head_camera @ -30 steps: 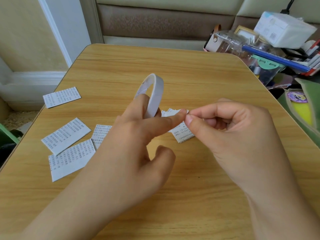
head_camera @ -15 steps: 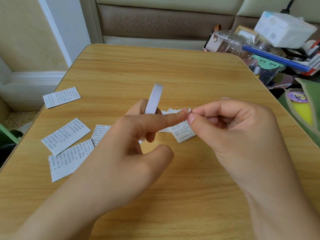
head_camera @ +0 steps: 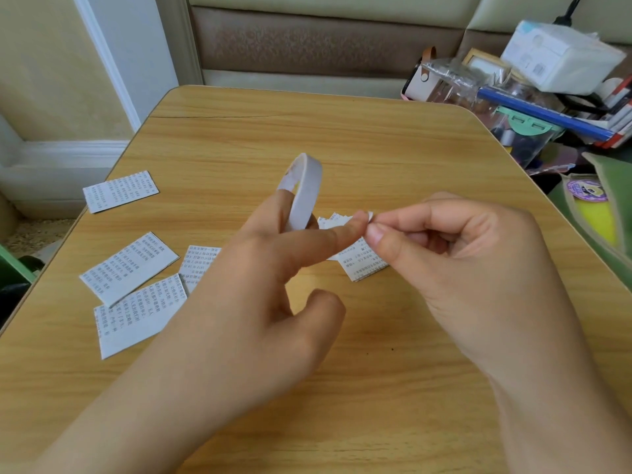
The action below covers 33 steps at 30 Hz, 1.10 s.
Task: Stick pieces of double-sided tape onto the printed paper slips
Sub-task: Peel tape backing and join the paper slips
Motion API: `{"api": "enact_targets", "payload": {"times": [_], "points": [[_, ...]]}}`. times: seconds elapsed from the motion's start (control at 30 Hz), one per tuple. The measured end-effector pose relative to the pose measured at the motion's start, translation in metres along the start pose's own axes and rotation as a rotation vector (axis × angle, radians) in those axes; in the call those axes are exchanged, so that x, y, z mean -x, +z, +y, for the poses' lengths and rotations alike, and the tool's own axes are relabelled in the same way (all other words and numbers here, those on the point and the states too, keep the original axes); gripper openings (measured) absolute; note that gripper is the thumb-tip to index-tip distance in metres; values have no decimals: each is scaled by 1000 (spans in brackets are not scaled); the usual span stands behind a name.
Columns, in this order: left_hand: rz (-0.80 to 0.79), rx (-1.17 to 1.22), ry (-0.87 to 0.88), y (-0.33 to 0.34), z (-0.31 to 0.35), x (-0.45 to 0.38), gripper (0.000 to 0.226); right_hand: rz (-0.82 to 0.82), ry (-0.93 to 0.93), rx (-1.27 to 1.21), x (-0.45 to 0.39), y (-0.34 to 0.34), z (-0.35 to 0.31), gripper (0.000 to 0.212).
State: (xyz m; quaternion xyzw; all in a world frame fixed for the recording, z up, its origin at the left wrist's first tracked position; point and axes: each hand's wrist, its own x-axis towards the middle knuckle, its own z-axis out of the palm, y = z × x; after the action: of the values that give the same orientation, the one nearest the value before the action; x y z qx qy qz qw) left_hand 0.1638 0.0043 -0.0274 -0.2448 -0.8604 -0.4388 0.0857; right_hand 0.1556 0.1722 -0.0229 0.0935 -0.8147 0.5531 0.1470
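A thin white roll of double-sided tape (head_camera: pixel 305 193) stands on edge over the table's middle, hung on a finger of my left hand (head_camera: pixel 260 285). My left forefinger reaches right and meets my right hand (head_camera: pixel 455 268), whose thumb and forefinger pinch a small white tape end (head_camera: pixel 368 217). Under the fingertips lies a small pile of printed paper slips (head_camera: pixel 362 261), partly hidden. Several more printed slips (head_camera: pixel 128 265) lie flat on the table's left side, one of them farther back (head_camera: pixel 119 190).
The wooden table (head_camera: pixel 342 142) has rounded far corners. Off its right edge sits clutter: a white box (head_camera: pixel 561 56), clear plastic containers (head_camera: pixel 455 83), a blue rod (head_camera: pixel 543 112) and a green pouch (head_camera: pixel 598 213). A sofa back runs behind.
The tape roll has turned: half a second ago it showed edge-on as a narrow strip, now its ring shape shows again. Both hands have stayed at the same spot, pinching.
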Motion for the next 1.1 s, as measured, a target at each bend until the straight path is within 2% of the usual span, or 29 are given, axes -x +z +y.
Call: {"api": "enact_targets", "payload": {"times": [0.1, 0.17, 0.4, 0.83, 0.93, 1.0, 1.1], "points": [[6, -160, 24, 1, 1, 1, 56, 30, 1, 48, 1, 2, -1, 4], [12, -174, 27, 1, 1, 1, 56, 59, 9, 49, 1, 3, -2, 2], [-20, 172, -83, 0, 0, -1, 55, 64, 27, 7, 1, 3, -2, 4], [-60, 405, -113, -5, -3, -3, 49, 55, 30, -23, 2, 1, -3, 9], [-57, 521, -110, -5, -2, -3, 48, 15, 66, -74, 3, 0, -2, 4], [-59, 621, -115, -5, 0, -4, 48, -9, 94, -98, 2, -1, -1, 9], [-96, 757, -140, -6, -2, -4, 49, 17, 74, -129, 1, 1, -4, 11]]}}
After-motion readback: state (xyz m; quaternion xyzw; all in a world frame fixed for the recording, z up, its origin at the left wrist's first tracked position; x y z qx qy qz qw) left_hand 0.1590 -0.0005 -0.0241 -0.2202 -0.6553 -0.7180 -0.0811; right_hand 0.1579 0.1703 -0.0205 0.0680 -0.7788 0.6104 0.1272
